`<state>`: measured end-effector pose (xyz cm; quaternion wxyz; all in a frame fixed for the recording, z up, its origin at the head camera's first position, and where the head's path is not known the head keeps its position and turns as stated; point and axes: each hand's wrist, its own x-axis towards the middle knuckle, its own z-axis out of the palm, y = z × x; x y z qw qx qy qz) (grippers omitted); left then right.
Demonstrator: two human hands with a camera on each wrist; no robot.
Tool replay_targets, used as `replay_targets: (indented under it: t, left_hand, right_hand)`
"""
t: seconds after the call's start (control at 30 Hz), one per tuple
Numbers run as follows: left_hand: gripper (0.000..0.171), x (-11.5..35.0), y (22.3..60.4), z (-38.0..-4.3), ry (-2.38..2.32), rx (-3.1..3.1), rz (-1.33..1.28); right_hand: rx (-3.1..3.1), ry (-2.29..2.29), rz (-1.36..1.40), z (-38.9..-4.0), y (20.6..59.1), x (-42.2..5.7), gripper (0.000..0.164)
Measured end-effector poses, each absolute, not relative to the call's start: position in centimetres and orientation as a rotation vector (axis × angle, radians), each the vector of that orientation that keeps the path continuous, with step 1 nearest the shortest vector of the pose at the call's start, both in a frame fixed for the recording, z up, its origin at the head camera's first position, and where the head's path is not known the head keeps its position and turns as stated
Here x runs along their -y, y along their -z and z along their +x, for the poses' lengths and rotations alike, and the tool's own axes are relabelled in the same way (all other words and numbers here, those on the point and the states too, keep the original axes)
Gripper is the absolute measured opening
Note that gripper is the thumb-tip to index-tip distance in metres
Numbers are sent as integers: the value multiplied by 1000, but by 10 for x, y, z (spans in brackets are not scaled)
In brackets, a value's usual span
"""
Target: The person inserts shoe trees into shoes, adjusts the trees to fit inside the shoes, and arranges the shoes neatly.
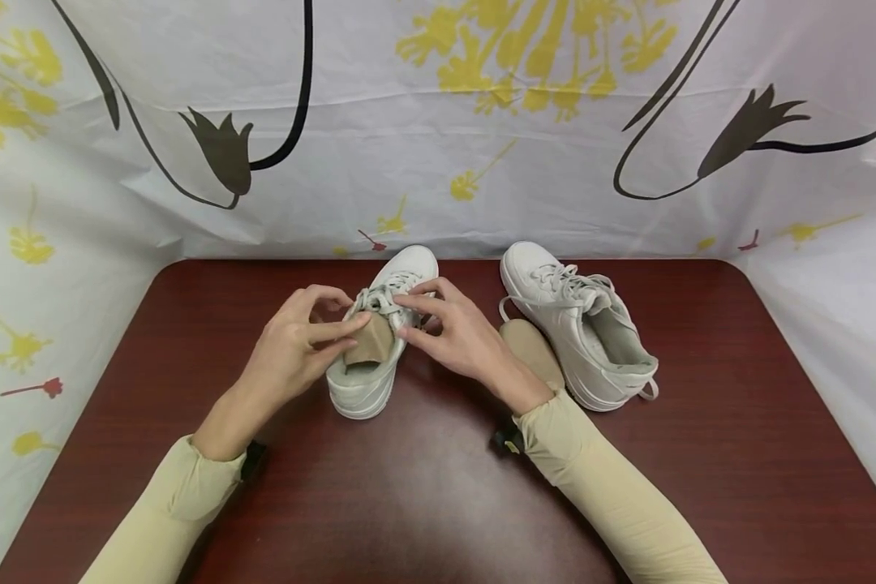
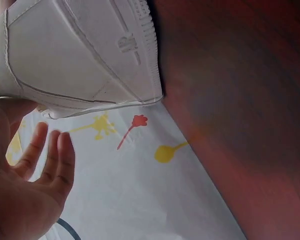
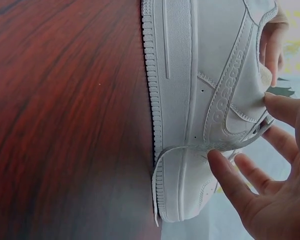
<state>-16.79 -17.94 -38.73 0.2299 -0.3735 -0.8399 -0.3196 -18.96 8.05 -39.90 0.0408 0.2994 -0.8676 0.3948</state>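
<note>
left hand (image 1: 298, 337) at the opening of the first white shoe (image 1: 365, 396), on its left side. two of its fingertips lie against the tan insole (image 1: 375, 339) and stand apart from each other; whether they pinch its edge, cannot tell. remaining fingers loosely bent (left wrist view: three of them spread, clear of the shoe wall). right hand (image 1: 458, 332) on the opposite side of the same shoe: thumb straight at the collar edge, another fingertip near the lacing, fingers fanned with gaps between them, hand fairly wide.

insole position: partly inside the shoe, arched up in the opening, heel-side edge raised above the footbed. shoe sits upright on its sole, toe away from the person and slightly to the right. a loose lace (image 3: 177, 148) hangs down its outer side in the right wrist view.

second white shoe (image 1: 580, 337) stands upright to the right, toe also away; its lace ends are loose. second tan insole (image 1: 531, 349) lies just beside it, on its left, partly covered by the right forearm. tabletop (image 1: 423, 495): dark red, wood-grained. behind: white sheet (image 1: 380, 170) with yellow, red and dark plant prints. sleeves (image 1: 606, 487): pale yellow.
</note>
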Motion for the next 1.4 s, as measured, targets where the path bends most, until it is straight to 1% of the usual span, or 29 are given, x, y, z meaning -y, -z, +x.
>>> replay_targets:
  t: [0.33, 0.67, 1.1, 1.4]
  left_hand:
    - [44, 179, 390, -168, 963, 2348, -1042]
    - [43, 179, 389, -167, 873, 2421, -1016]
    - [40, 179, 388, -165, 890, 2496, -972]
    - [44, 178, 387, -167, 848, 2481, -997]
  right_hand:
    - [2654, -1240, 920, -190, 399, -80, 44]
    - [2659, -1216, 901, -190, 398, -79, 44]
    - [2662, -1230, 886, -189, 399, -77, 44]
    - [2652, -1197, 877, -189, 399, -76, 44]
